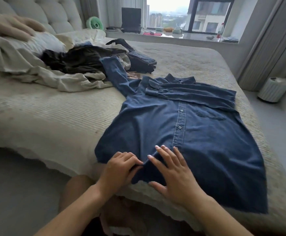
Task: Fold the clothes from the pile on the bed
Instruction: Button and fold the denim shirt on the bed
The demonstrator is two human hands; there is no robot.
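No legible text, label, brand, number or sign on anything in view

Bedroom, daylit. Bed point(181, 62) with ribbed beige cover; tufted pale headboard point(54, 12) at upper left. Floor point(20, 184) grey. Large dark-framed window point(192, 16) at far wall, overcast sky and high-rise buildings beyond. Grey curtains point(266, 40) at right, sheer drapes left of the glass. Window ledge point(173, 35) carries a green fan point(94, 23), an open laptop point(131, 20), a red mat and small items. Ribbed white bin point(273, 89) on floor at right.
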